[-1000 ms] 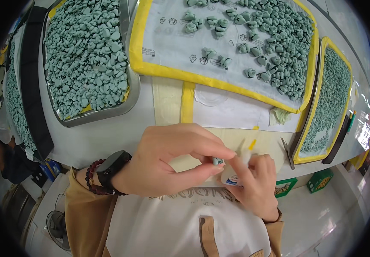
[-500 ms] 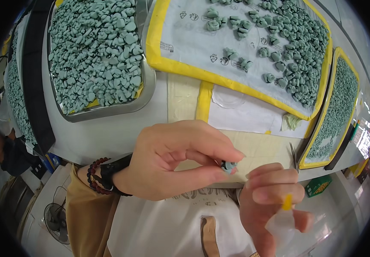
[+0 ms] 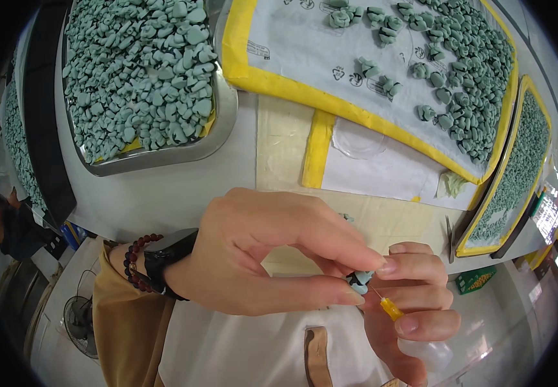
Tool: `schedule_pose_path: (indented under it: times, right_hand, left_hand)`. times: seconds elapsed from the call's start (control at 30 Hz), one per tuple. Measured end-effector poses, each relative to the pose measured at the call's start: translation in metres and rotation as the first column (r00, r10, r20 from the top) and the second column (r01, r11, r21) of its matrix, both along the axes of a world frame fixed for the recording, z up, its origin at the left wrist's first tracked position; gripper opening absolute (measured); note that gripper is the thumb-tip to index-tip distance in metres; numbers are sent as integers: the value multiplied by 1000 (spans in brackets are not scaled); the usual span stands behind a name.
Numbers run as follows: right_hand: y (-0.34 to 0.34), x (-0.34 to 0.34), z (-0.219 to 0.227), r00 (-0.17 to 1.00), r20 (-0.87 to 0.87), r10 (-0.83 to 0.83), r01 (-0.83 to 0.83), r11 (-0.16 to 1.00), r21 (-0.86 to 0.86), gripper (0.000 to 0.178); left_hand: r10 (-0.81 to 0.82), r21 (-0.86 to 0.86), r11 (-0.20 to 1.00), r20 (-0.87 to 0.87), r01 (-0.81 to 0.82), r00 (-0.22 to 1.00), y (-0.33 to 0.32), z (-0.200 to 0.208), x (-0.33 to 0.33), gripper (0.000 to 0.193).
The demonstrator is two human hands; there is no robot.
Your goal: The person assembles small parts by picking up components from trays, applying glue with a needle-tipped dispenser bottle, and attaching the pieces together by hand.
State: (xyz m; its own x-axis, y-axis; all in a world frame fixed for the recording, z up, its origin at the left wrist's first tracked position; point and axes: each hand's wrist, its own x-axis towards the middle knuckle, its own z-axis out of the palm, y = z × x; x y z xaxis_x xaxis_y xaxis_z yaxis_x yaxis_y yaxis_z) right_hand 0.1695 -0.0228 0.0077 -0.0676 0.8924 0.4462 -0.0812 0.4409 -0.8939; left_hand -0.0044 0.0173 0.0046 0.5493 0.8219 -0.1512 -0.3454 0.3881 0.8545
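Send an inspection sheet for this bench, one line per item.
Surface: pale table with a cream mat.
Items in hand: green piece; bottle with yellow nozzle, its thin tip at the piece, contact unclear.
Clutter: metal tray and yellow-edged tray, both holding many green pieces; clear round dish; crumpled scrap; pointed metal tool.
Grips: left grip pinches the piece; right grip holds the bottle.
Cables: nothing certain; thin dark line above the fan, cannot tell.
Surroundings: fan lower left; green box right.
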Motion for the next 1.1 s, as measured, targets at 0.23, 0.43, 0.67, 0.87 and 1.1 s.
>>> schedule_pose_path:
  times: [0.23, 0.43, 0.67, 0.87, 1.1]
  right_hand:
    - [-1, 2, -5, 1000, -13, 23, -22, 999, 31, 54]
    - [-7, -3, -5, 997, 51, -58, 59, 998, -20, 48]
    - [-8, -2, -7, 999, 22, -48, 49, 999, -18, 49]
    - [-6, -3, -5, 999, 19, -30, 31, 998, -45, 49]
    - [-7, -5, -4, 1000, 7, -29, 30, 996, -86, 51]
  left_hand:
    - [14, 28, 1000, -8, -14, 1000, -2, -2, 3, 30]
    - [-11, 72, 997, -20, 12, 1000, 0, -2, 2, 31]
    - [29, -18, 999, 9, -29, 1000, -3, -2, 5, 34]
    - [45, -67, 997, 22, -43, 999, -5, -1, 6, 35]
    - [51, -39, 998, 24, -50, 998, -5, -3, 5, 35]
